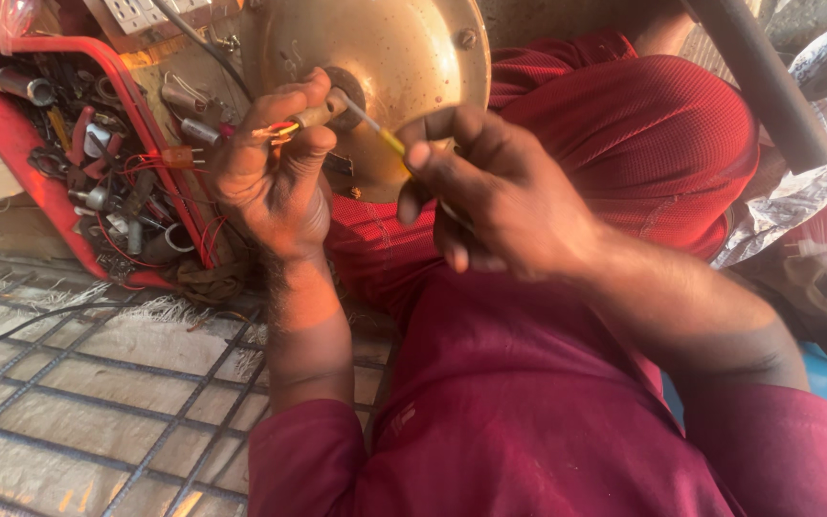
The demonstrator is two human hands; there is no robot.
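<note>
Two hands worked at a brass dome [404,67] propped on the person's red-clad lap. The left hand [275,168] was clamped on a short stub [323,110] at the dome's centre, with red and yellow wires [275,131] poking out between its fingers. The right hand [490,196] was closed around a thin yellow-banded tool [390,141], tip set against the stub. By the look of it, the wires were still loose and unjoined. A red tray [11,144] of tangled parts sat just left.
</note>
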